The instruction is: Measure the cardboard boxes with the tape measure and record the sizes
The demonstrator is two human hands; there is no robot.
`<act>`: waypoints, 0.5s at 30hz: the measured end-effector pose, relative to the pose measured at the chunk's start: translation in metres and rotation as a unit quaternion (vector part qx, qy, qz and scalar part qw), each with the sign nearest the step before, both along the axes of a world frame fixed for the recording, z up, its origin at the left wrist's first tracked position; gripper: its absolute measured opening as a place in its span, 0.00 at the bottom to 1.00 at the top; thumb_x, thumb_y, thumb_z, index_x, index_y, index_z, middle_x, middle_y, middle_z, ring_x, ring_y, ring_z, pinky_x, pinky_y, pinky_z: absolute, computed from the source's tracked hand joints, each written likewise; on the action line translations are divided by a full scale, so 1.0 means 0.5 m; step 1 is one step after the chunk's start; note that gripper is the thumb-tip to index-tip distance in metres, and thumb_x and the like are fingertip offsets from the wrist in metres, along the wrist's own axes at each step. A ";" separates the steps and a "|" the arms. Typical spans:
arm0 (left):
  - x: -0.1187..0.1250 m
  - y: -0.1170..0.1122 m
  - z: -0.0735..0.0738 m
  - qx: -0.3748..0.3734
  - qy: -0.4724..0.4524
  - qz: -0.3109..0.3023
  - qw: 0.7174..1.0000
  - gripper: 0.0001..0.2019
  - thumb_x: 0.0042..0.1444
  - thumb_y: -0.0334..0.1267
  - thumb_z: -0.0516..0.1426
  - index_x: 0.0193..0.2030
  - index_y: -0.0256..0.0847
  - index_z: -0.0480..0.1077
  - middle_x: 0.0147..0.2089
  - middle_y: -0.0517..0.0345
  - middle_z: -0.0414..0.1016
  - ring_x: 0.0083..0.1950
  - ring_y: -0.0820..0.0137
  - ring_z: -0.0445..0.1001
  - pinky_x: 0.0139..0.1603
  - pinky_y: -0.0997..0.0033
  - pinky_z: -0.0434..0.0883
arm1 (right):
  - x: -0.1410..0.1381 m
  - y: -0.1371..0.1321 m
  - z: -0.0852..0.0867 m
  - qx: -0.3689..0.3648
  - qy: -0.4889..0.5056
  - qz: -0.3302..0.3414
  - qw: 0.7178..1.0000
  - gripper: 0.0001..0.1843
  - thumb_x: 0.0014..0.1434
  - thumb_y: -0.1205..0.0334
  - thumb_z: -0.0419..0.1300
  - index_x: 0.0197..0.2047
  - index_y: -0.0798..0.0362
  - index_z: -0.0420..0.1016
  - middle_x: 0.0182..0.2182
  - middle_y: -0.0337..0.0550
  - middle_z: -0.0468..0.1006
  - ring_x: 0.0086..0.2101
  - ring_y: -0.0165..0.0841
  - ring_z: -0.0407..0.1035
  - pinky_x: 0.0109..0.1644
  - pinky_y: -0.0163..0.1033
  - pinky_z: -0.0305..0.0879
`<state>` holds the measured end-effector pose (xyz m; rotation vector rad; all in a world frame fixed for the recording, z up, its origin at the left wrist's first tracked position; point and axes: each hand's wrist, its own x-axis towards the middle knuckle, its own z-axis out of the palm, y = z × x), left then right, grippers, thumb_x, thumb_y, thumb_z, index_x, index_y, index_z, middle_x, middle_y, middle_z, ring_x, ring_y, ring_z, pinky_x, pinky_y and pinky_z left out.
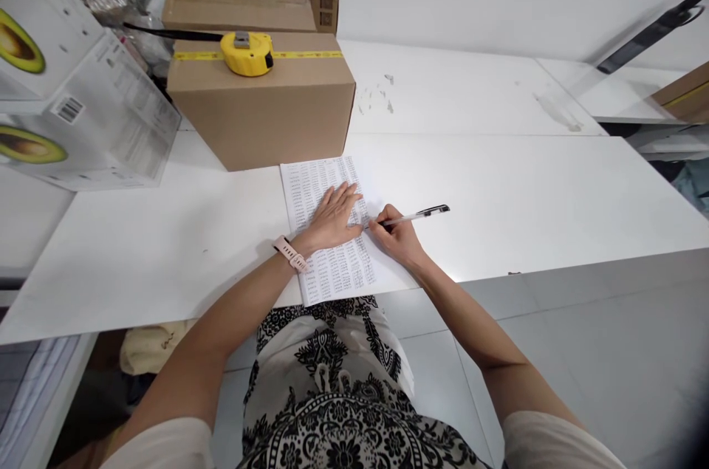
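A sheet of paper [335,273] covered in columns of small handwriting lies at the front edge of the white table. My left hand [334,216] rests flat on it, fingers spread, with a pale pink watch band [290,253] round the wrist. Close by on its right, my right hand [396,235] pinches a pen [413,217] with a clear barrel and black cap end. The pen's tip points at the writing near my left thumb. Its far end leans out to the right. The written words are too small to read.
Behind the paper stands a cardboard box [271,114] with a yellow tape measure [247,53] on top. White boxes with avocado pictures [116,114] are stacked at the left. The white table [526,196] stretches right, its front edge above a tiled floor [581,336].
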<state>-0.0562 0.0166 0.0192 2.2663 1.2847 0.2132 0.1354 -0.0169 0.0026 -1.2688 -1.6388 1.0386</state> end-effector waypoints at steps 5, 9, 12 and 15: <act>0.000 0.000 -0.001 -0.001 -0.009 0.001 1.000 0.33 0.59 0.42 0.55 0.70 0.35 0.56 0.81 0.42 0.43 0.82 0.58 0.35 0.80 0.50 0.35 | 0.001 0.001 -0.006 -0.008 0.005 0.000 1.000 0.14 0.60 0.53 0.62 0.28 0.48 0.63 0.21 0.32 0.62 0.24 0.29 0.53 0.29 0.38 0.50; -0.001 0.000 -0.005 0.006 -0.013 0.004 1.000 0.33 0.59 0.42 0.55 0.70 0.38 0.56 0.81 0.44 0.44 0.82 0.58 0.36 0.80 0.49 0.36 | 0.003 0.003 -0.013 -0.005 0.009 -0.003 1.000 0.14 0.59 0.53 0.62 0.29 0.49 0.63 0.22 0.32 0.62 0.24 0.29 0.54 0.29 0.38 0.51; -0.001 -0.001 -0.003 0.004 -0.003 0.005 1.000 0.33 0.60 0.42 0.56 0.71 0.37 0.56 0.81 0.43 0.44 0.82 0.59 0.36 0.80 0.50 0.35 | 0.002 0.004 -0.012 -0.005 0.011 -0.007 1.000 0.15 0.59 0.52 0.62 0.28 0.49 0.63 0.21 0.32 0.61 0.24 0.28 0.54 0.29 0.38 0.51; -0.001 -0.002 0.002 -0.003 0.007 0.005 1.000 0.34 0.60 0.42 0.55 0.71 0.34 0.56 0.81 0.42 0.43 0.82 0.59 0.35 0.80 0.52 0.35 | 0.000 0.004 -0.009 -0.011 0.007 -0.010 1.000 0.16 0.58 0.51 0.63 0.28 0.49 0.62 0.20 0.31 0.61 0.23 0.28 0.54 0.29 0.37 0.51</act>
